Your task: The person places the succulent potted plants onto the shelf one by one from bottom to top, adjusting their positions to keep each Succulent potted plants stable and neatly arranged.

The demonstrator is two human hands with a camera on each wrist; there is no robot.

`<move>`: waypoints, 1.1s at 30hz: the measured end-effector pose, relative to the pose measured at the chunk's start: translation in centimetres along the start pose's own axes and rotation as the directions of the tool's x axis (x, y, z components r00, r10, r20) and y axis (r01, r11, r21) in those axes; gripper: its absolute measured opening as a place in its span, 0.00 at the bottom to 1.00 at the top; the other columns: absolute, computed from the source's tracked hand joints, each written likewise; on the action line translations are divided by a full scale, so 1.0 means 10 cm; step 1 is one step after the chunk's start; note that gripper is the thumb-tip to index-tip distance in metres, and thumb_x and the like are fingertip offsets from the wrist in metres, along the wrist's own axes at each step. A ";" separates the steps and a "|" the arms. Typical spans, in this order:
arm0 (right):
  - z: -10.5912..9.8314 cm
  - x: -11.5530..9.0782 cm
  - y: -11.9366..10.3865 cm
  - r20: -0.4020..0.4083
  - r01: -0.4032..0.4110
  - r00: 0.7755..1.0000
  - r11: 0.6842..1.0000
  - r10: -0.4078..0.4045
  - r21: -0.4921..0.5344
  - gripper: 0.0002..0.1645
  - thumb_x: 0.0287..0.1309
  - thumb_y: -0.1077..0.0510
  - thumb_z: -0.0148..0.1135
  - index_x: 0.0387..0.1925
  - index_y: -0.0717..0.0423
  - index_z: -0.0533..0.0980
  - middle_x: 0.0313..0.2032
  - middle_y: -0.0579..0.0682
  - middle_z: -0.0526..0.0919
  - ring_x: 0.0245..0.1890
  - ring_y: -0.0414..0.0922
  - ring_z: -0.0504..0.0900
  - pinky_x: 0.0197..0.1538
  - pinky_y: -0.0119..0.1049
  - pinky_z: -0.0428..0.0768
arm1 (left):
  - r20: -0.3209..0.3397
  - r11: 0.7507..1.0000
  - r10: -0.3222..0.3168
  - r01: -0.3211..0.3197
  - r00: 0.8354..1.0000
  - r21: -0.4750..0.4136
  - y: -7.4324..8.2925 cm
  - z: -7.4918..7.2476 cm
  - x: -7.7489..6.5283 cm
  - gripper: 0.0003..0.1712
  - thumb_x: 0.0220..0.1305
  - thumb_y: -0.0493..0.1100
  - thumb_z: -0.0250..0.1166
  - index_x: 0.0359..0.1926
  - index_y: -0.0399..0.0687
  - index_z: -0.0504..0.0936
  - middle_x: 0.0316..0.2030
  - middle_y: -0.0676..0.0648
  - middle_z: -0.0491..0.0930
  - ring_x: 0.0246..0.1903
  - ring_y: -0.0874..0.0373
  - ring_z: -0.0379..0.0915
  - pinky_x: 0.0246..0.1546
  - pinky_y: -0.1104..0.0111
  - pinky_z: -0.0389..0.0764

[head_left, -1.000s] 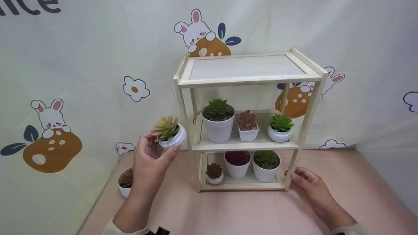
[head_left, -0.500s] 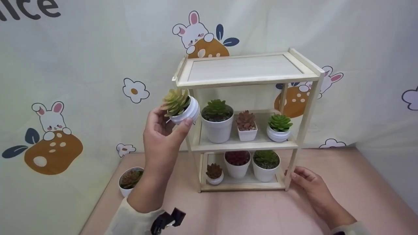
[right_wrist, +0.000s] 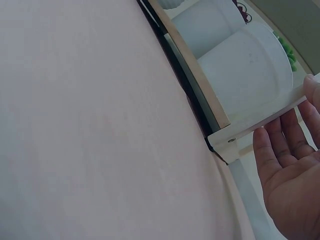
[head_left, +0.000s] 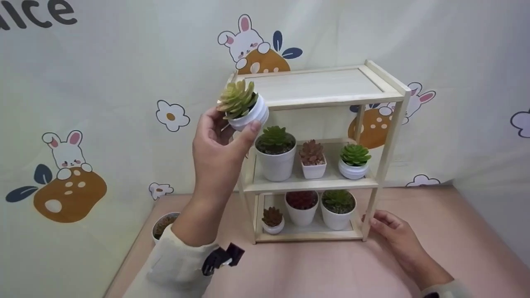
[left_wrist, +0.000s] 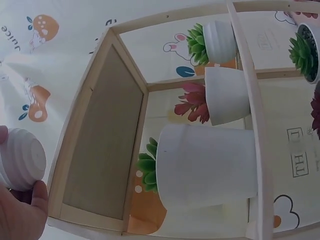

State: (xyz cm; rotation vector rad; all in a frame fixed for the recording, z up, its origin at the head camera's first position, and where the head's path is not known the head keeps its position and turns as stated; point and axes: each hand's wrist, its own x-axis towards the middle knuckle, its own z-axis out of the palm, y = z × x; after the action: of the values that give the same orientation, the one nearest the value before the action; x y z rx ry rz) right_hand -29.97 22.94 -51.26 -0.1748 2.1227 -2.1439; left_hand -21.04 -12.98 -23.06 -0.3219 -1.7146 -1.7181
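Note:
My left hand (head_left: 219, 142) grips a small potted succulent (head_left: 240, 99) with yellow-green leaves by its ribbed white pot, tilted to the left. It is raised in front of the left end of the wooden shelf's top board (head_left: 319, 87). In the left wrist view the ribbed pot (left_wrist: 22, 157) is between thumb and fingers, just outside the shelf frame. Low at the right front post (head_left: 372, 211), my right hand (head_left: 397, 236) pinches the shelf, thumb in front and fingers behind. The right wrist view has the fingers (right_wrist: 287, 137) against that post.
A large green succulent (head_left: 276, 157), a reddish one (head_left: 313, 159) and a small green one (head_left: 354, 161) stand on the middle shelf. Below are a brown (head_left: 273, 219), a dark red (head_left: 302, 207) and a green one (head_left: 338, 209). Another pot (head_left: 163, 225) stands left, partly behind my sleeve.
My left hand has lifted the yellow-green succulent up and to the right, from beside the middle shelf to the height of the top board. The right hand has stayed at the post.

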 end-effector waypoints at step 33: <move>-0.01 -0.02 0.00 0.010 0.015 1.000 1.000 -0.015 -0.005 0.31 0.62 0.52 0.62 0.59 0.68 0.69 0.50 0.50 0.83 0.52 0.36 0.79 0.54 0.26 0.75 | 0.070 0.827 -0.190 0.121 0.979 0.549 0.34 0.46 0.68 0.37 0.54 0.50 0.72 0.61 0.44 0.67 0.57 0.49 0.71 0.55 0.64 0.69 0.57 0.77 0.71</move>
State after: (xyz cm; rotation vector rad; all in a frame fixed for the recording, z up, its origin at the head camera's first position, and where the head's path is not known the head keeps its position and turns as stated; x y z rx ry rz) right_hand -29.78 23.05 -51.25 -0.2021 2.1285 -2.1413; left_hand -25.28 -10.22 -15.75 -0.0229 -2.2849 -1.2520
